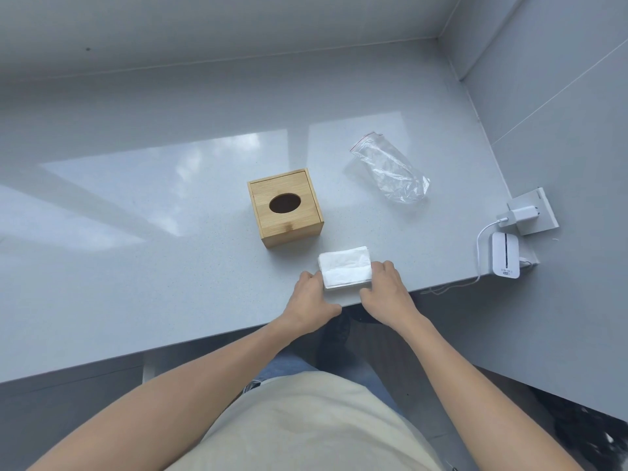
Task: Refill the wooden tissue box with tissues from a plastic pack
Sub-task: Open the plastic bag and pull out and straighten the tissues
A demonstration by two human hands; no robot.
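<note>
A white stack of tissues point(344, 268) lies near the front edge of the grey counter point(170, 266). My left hand point(311, 300) presses its left end and my right hand point(385, 292) its right end, so both grip the stack between them. Just beyond it stands the wooden tissue box point(285, 207), upright, with a dark oval opening in its top. Farther right lies the clear plastic pack point(390, 168), crumpled, with a red zip strip at its far end.
At the counter's right edge stand a white wall socket with a charger point(525, 214) and a white device point(505, 254) on a cable. Grey walls close off the back and right side.
</note>
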